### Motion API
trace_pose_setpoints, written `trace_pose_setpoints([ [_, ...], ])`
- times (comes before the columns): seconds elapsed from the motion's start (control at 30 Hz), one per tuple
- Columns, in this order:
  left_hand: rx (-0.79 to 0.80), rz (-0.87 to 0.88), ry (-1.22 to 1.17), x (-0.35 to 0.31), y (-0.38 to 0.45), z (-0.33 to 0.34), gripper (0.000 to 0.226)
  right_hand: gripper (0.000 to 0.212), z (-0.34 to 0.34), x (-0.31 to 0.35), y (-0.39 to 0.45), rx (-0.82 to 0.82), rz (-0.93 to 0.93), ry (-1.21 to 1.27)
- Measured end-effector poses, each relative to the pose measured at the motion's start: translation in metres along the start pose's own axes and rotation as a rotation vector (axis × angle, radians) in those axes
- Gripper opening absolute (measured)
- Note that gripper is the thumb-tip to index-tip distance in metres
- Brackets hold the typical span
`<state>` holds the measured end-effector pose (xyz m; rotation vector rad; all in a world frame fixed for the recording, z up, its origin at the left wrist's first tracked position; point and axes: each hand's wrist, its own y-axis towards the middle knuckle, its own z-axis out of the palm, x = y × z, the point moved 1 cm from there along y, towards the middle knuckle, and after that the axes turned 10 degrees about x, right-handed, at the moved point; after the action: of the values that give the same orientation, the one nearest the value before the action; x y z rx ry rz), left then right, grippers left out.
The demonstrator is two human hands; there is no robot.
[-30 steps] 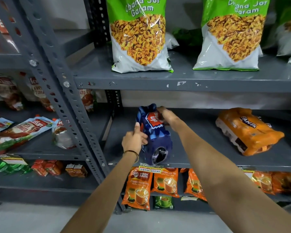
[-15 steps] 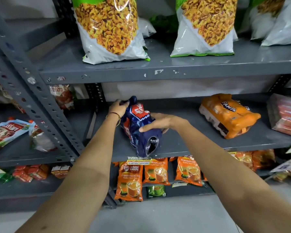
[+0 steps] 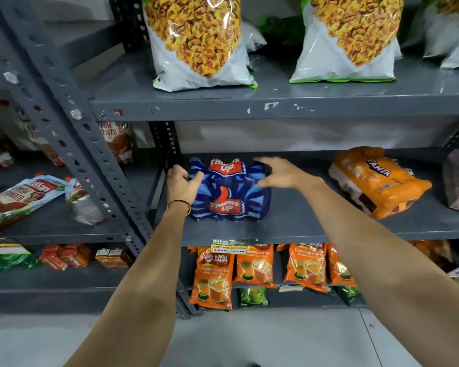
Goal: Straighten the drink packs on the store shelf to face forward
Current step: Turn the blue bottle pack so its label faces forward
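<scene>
The blue shrink-wrapped Thums Up drink pack is seen near the left end of the grey metal middle shelf, logo forward, just beside the perforated upright. Its left edge is gripped by the left hand. The right hand is spread, fingers loose, at its right top corner; contact cannot be told. Bare shelf separates it from the tilted orange plastic-wrapped Fanta pack.

left hand fingers curled gripping, right hand fingers spread
</scene>
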<state>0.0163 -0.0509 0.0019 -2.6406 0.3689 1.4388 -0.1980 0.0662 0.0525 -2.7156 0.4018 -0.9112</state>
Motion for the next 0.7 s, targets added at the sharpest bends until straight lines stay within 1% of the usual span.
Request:
trace_pose_setpoints([
  [0.03,0.038,-0.018,-0.063,0.004,-0.004,0.0,0.035,0.084,0.002,-0.004,-0.001,-0.007,-0.011,0.063],
  [0.13,0.261,-0.169,-0.352,0.016,-0.009,0.003,0.081,0.099,0.02,-0.019,-0.005,0.045,0.017,0.413],
  [0.17,0.32,-0.22,-0.417,0.018,-0.011,0.003,0.091,0.101,0.029,-0.023,-0.006,0.053,0.051,0.502],
  [0.2,0.357,-0.249,-0.458,0.02,-0.012,0.003,0.094,0.097,0.039,-0.027,-0.003,0.04,0.083,0.554],
  [0.3,0.392,-0.29,-0.454,0.024,-0.01,0.004,0.1,0.061,0.057,-0.031,0.002,-0.068,0.117,0.596],
  [0.37,0.383,-0.3,-0.436,0.021,-0.012,0.003,0.103,0.049,0.06,-0.028,-0.002,-0.138,0.125,0.575],
  [0.43,0.369,-0.299,-0.419,0.015,-0.017,0.002,0.097,0.046,0.061,-0.026,-0.008,-0.173,0.12,0.557],
  [0.5,0.357,-0.297,-0.406,0.012,-0.023,0.0,0.08,0.046,0.064,-0.027,-0.016,-0.202,0.101,0.567],
  [0.53,0.352,-0.291,-0.399,0.012,-0.025,0.0,0.077,0.048,0.066,-0.028,-0.019,-0.21,0.09,0.575],
  [0.63,0.35,-0.268,-0.374,0.015,-0.031,-0.001,0.076,0.052,0.072,-0.029,-0.029,-0.229,0.088,0.629],
  [0.7,0.345,-0.253,-0.362,0.014,-0.037,-0.002,0.067,0.052,0.074,-0.029,-0.033,-0.238,0.092,0.648],
])
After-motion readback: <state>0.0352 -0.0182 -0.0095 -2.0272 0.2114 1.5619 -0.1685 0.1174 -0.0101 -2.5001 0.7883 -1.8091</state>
